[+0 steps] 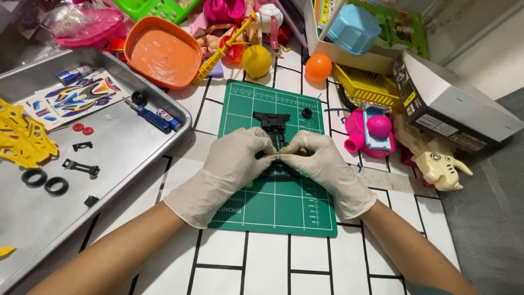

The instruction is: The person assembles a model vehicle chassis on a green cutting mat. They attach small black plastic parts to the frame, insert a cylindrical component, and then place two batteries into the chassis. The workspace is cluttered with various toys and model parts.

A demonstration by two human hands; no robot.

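Observation:
Both my hands wear pale latex gloves and meet over a green cutting mat [256, 202]. My left hand [229, 166] and my right hand [322, 164] pinch a small metal part [278, 156] between their fingertips. Beneath them lies a black plastic toy-car chassis [273, 124], partly hidden by my fingers. A small black wheel [307, 113] rests on the mat to the right of the chassis.
A metal tray [125, 158] at left holds black tyres [45, 181], a yellow parts frame [22, 139], a sticker sheet [76, 98], small black parts and a blue-handled screwdriver [150, 117]. Toys, an orange bowl [162, 52], balls, a yellow basket [368, 84] and a cardboard box [453, 106] crowd the back and right.

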